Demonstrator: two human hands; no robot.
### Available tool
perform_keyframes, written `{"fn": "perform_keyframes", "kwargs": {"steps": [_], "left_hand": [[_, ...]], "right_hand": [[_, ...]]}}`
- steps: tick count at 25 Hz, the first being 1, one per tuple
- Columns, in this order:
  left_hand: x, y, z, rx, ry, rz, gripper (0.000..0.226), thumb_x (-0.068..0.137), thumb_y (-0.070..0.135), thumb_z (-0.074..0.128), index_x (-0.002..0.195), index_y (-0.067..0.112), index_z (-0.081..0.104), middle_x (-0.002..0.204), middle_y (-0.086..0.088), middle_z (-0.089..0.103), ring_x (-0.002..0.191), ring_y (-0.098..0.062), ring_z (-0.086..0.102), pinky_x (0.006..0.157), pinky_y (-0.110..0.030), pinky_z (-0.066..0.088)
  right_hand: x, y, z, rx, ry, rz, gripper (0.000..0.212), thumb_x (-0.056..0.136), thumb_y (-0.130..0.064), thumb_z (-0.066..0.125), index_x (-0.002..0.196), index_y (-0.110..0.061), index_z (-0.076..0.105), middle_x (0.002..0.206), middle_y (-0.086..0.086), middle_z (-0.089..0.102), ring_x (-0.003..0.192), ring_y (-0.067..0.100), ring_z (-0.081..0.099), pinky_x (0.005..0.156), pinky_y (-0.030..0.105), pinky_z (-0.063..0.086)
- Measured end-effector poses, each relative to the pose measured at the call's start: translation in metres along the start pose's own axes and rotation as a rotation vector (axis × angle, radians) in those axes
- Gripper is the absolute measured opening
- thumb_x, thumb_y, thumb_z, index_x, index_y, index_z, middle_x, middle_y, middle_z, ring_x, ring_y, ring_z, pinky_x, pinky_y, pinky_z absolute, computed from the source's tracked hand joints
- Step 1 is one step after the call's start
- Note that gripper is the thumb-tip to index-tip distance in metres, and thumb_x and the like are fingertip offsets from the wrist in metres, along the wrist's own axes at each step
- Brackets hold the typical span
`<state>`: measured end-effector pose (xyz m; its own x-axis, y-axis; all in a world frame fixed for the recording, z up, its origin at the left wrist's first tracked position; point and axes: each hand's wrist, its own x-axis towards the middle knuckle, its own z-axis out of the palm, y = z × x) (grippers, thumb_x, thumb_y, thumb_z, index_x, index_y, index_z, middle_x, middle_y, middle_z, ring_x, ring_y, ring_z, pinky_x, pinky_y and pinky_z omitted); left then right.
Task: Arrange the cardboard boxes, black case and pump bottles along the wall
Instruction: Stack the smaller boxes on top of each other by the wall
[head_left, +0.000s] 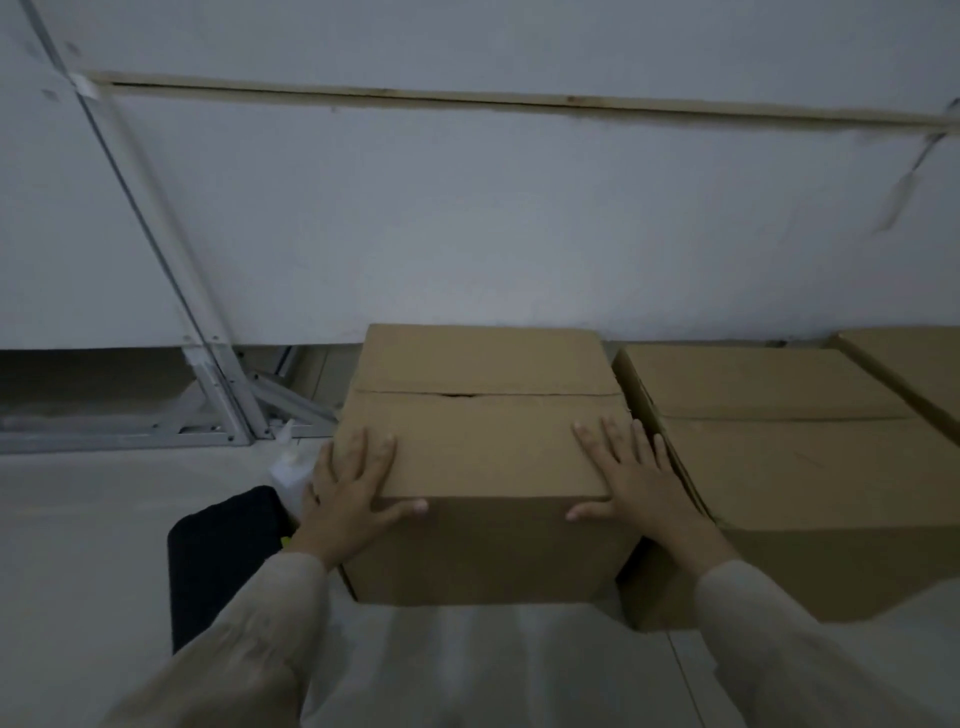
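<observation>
A closed cardboard box (483, 441) sits on the floor against the white wall (467, 218). My left hand (353, 493) lies flat on its near left corner, fingers spread, thumb over the front edge. My right hand (631, 483) lies the same way on its near right corner. A second cardboard box (795, 467) stands just to the right, nearly touching, and part of a third box (914, 364) shows at the far right. A black case (223, 556) lies on the floor left of the box. A white pump bottle (288, 462) stands behind the case, partly hidden by my left hand.
A metal frame (218, 395) with diagonal struts leans at the wall's base on the left. A wooden strip (519, 101) runs across the wall higher up. Pale floor (88, 519) stretches to the left of the black case.
</observation>
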<state>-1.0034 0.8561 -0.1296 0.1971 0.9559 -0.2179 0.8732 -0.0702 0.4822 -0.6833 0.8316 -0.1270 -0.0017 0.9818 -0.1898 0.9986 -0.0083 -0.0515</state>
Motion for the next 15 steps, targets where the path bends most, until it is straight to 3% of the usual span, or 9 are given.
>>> {"fn": "perform_keyframes", "kwargs": {"steps": [4,7,9,11,13,15], "left_hand": [[-0.002,0.014,0.004,0.097,0.052,-0.022,0.086,0.085,0.056,0.046,0.146,0.036,-0.011,0.157,0.001,-0.024,0.142,-0.035,-0.024,0.114,-0.057,-0.001],[-0.006,0.028,0.009,0.121,0.055,-0.065,0.085,0.086,0.057,0.043,0.146,0.032,-0.012,0.157,-0.002,-0.023,0.142,-0.035,-0.024,0.111,-0.062,-0.009],[-0.004,0.042,0.016,0.087,0.071,-0.049,0.083,0.085,0.059,0.043,0.148,0.032,-0.003,0.159,0.0,-0.017,0.144,-0.029,-0.022,0.111,-0.062,-0.01],[-0.006,0.066,0.023,0.047,0.117,0.038,0.07,0.086,0.056,0.044,0.146,0.035,0.015,0.16,0.006,-0.004,0.146,-0.023,-0.016,0.114,-0.057,-0.007],[-0.007,0.106,0.036,-0.018,0.171,0.17,0.056,0.089,0.052,0.043,0.14,0.035,0.03,0.159,0.009,0.009,0.147,-0.017,-0.007,0.116,-0.05,-0.005],[-0.005,0.155,0.05,-0.124,0.142,0.296,0.059,0.084,0.054,0.037,0.138,0.031,0.036,0.156,0.007,0.021,0.147,-0.014,0.002,0.117,-0.038,0.001]], "right_hand": [[-0.004,0.002,-0.003,-0.032,0.041,0.018,0.122,0.032,-0.095,0.0,0.141,-0.043,-0.016,0.159,0.004,-0.01,0.146,0.031,-0.006,0.114,0.058,-0.002],[-0.021,-0.002,0.005,0.043,0.162,0.055,0.105,0.05,-0.085,0.005,0.145,-0.04,0.003,0.159,0.002,0.008,0.147,0.027,0.004,0.114,0.058,0.003],[-0.04,0.004,0.011,0.119,0.255,0.047,0.102,0.062,-0.083,-0.002,0.142,-0.03,0.03,0.153,0.004,0.031,0.144,0.027,0.021,0.113,0.058,0.01],[-0.06,0.021,0.011,0.101,0.393,0.075,0.08,0.081,-0.072,0.01,0.128,-0.022,0.052,0.138,0.005,0.053,0.133,0.029,0.043,0.106,0.06,0.025],[-0.077,0.063,0.004,0.138,0.515,0.203,0.063,0.083,-0.057,0.025,0.121,-0.019,0.057,0.129,0.007,0.06,0.126,0.03,0.051,0.103,0.059,0.034],[-0.09,0.117,-0.01,0.222,0.553,0.351,0.06,0.079,-0.049,0.027,0.121,-0.017,0.055,0.128,0.009,0.057,0.125,0.03,0.05,0.104,0.05,0.035]]}}
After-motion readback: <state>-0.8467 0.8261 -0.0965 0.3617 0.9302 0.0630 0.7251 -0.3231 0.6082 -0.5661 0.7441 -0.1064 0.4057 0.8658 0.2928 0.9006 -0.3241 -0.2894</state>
